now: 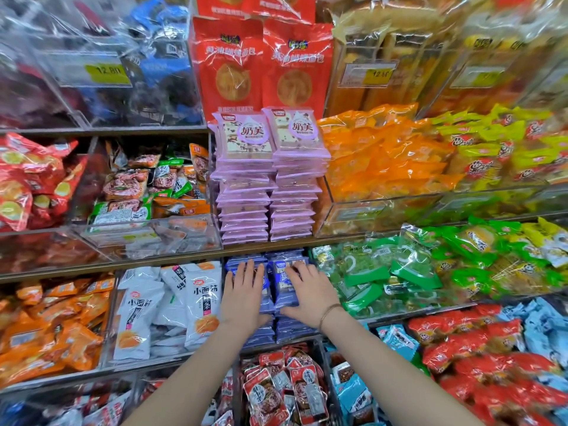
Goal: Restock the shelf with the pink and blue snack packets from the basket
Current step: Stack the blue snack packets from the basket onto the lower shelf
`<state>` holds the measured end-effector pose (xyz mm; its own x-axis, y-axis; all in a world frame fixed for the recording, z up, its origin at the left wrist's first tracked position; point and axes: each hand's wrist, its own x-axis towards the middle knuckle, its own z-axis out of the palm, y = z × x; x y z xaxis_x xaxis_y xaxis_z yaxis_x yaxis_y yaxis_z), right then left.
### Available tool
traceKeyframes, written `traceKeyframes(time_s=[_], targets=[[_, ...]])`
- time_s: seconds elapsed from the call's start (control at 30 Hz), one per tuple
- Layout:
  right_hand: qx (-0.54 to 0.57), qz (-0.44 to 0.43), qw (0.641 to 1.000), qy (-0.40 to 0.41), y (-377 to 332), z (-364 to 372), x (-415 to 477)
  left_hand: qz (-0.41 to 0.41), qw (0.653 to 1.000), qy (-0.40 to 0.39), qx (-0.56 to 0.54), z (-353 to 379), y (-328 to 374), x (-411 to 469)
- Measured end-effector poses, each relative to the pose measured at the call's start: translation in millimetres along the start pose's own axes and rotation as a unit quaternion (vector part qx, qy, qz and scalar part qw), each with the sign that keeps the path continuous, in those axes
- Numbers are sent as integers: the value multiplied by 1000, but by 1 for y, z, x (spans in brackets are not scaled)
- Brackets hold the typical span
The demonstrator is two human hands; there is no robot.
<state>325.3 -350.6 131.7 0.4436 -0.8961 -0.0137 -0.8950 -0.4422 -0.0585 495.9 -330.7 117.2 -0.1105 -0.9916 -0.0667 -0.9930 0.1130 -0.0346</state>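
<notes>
- Person faces a stocked snack shelf; both bare forearms reach in at the middle tier.
- Blue snack packets (281, 298) sit in two side-by-side stacks in the centre slot of that tier, under the shelf board.
- Left hand (244, 292): fingers straight and spread flat on top of the left blue stack, thumb lying along its front edge.
- Right hand (309, 292): same pose on the right blue stack, fingers flat on top, thumb at the front. Thin bracelet (330, 312) on this wrist.
- Hands lie close side by side, thumbs nearly meeting at the gap between the stacks. Cannot tell whether the thumbs reach under any packet.
- Pink snack packets (270, 179): two tall, neat stacks one tier up, directly above the blue ones, top packets tilted face-out.
- Neighbours of the blue slot: white packets (196, 302) to the left, green packets (399, 272) to the right, both in clear bins.
- Red bread bags (264, 66) stand behind and above the pink stacks; orange packets (384, 155) beside them on the right.
- Edges of the view are blurred; price tags there only partly legible.
</notes>
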Motion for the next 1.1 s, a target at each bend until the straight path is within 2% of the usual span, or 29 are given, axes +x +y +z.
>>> traceKeyframes(time_s=[0.2,0.33,0.43,0.5,0.57,0.63,0.7,0.77,0.83,0.9,0.97,1.03,1.1], targets=[[-78,-56,995,-16,-19,11,8,-3,1000,-8,2,-3,1,0],[-78,-70,994,-18,-8,7,7,-1,1000,-4,-4,-6,0,-2],[-46,-77,995,-43,-5,0,3,13,1000,-7,-22,-10,-3,-6],[7,-70,994,-82,-4,-12,0,38,997,-3,-72,-22,-7,-13],[68,-70,991,-93,-1,-34,-2,54,986,45,-153,-44,-14,-22],[115,-84,988,-52,4,-66,-3,60,958,148,-239,-74,-26,-29],[116,-99,988,31,7,-110,-1,61,921,272,-272,-110,-39,-33],[94,-114,978,145,7,-159,4,65,891,367,-259,-150,-48,-30],[59,-136,953,264,7,-200,17,82,871,428,-226,-189,-47,-21],[-1,-128,946,298,5,-231,35,109,865,458,-173,-221,-41,-4],[-50,-106,959,258,7,-250,58,114,895,422,-94,-246,-33,21],[-105,-86,971,197,10,-259,82,88,945,314,-20,-261,-28,48],[-152,-69,977,131,16,-261,100,57,971,227,54,-262,-28,70]])
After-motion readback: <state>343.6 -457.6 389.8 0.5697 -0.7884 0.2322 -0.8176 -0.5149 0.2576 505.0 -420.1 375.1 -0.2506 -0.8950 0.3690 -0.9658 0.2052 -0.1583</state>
